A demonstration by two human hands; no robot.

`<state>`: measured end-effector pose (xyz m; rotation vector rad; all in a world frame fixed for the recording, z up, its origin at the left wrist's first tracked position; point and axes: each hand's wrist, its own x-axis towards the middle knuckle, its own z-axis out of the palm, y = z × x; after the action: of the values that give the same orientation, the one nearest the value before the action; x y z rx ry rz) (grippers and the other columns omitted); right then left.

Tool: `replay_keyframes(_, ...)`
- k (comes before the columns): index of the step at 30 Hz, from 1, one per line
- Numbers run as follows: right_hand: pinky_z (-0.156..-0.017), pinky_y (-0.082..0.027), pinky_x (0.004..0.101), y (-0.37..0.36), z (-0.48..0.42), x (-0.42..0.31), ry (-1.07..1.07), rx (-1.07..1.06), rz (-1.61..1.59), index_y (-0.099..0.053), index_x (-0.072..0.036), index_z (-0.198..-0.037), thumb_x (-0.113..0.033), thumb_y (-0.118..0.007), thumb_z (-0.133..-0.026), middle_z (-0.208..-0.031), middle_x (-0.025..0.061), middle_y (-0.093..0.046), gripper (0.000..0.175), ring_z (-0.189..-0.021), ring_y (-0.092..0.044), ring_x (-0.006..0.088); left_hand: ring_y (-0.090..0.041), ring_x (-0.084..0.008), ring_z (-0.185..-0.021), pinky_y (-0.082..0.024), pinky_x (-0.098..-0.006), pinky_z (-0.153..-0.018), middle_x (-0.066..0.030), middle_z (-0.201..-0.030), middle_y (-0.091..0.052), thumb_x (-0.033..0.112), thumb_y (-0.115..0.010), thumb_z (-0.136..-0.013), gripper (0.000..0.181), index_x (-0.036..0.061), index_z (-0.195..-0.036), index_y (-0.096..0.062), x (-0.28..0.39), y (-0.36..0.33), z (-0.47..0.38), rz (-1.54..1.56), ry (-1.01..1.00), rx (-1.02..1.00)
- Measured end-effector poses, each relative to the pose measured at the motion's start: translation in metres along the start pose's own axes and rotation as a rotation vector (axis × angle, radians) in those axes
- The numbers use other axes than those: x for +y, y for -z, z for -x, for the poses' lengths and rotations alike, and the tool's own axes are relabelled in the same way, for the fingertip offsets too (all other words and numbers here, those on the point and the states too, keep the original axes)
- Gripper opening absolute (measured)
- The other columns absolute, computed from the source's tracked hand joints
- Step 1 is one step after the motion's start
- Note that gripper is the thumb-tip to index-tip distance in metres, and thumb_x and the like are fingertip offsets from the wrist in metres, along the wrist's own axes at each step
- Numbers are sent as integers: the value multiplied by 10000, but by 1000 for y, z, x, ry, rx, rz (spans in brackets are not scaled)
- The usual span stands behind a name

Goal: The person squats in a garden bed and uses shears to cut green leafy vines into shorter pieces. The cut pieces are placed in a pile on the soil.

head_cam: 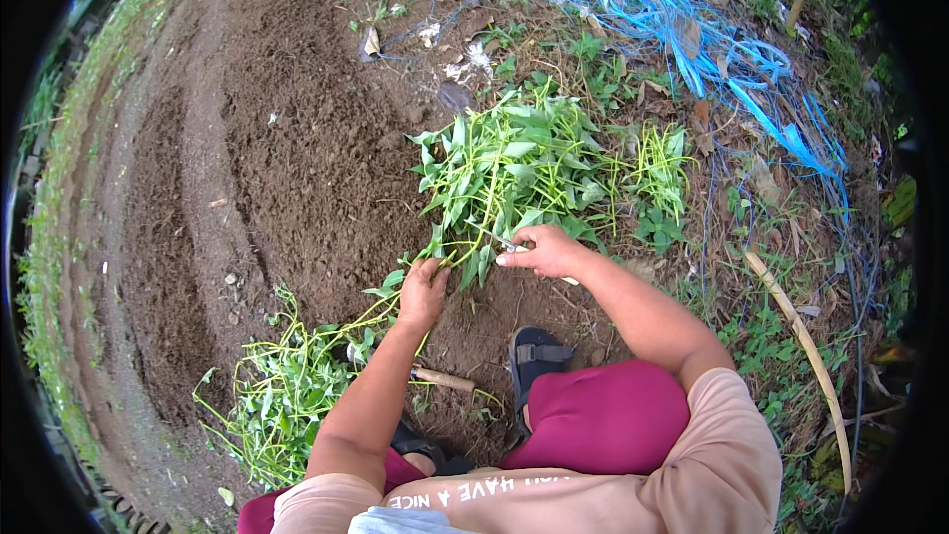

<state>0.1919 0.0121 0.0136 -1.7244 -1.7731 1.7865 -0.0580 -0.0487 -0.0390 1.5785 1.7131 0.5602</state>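
My left hand [422, 293] pinches a long leafy green vine [474, 245] that runs up and to the right. In my right hand [545, 252] is a small knife [495, 238], its thin blade against or very near that vine; which of the two I cannot tell. Just beyond both hands lies a pile of leafy vine cuttings [519, 156]. A smaller bundle of cuttings [660, 163] rests to its right. Partly behind my left forearm spreads a heap of tangled vines [289, 393], with stems reaching towards my left hand.
A wooden-handled tool [445, 378] lies between my feet, its other end hidden by my left arm. Loose tilled soil [319, 163] stretches to the left. Blue plastic strips [652, 7] are tangled at the top right. On the right lies a curved stick [804, 341].
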Motion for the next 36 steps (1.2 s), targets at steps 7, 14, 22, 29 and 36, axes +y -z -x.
replay_keyframes(7,-533,-439,252,5,-7,22,-87,-90,-63,-590,-7,-1042,-397,-718,-776,-770,28,-575,488,-552,-517,79,-588,-365,-886,-454,-392,-799,-206,-929,-617,198,-579,-864,265,-6,-1032,-596,3,-2,3,10,177,-88)
replay_keyframes(14,-758,-490,313,-8,-45,18,118,-10,-193,-550,-52,-1190,-397,-713,-754,-1223,110,-472,579,-952,-553,198,-561,-128,-714,-453,-296,-692,-76,-803,-622,180,-550,-895,237,-29,-1003,-575,0,8,4,326,293,-83)
replay_keyframes(22,-1033,-348,407,-23,-99,-38,-12,156,340,-375,-131,-1387,-456,-640,-749,-1489,144,-157,763,-1273,-394,337,-537,-109,-692,-431,-273,-671,-40,-735,-599,167,-552,-889,193,0,-979,-587,-13,22,14,342,352,-34)
replay_keyframes(29,-1040,-332,382,-13,-104,-45,104,106,243,-445,-3,-1314,-491,-628,-757,-1401,141,-359,763,-1268,-402,283,-466,-85,-591,-377,-245,-568,-10,-713,-573,167,-541,-902,142,39,-944,-585,-10,23,1,452,423,-50)
replay_keyframes(36,-536,-459,223,70,35,-21,62,140,-554,-530,4,-1196,-346,-688,-809,-1017,59,-573,545,-687,-556,90,-388,-48,-447,-311,-192,-413,-23,-741,-563,187,-521,-926,186,42,-1037,-559,37,9,-48,753,473,-65)
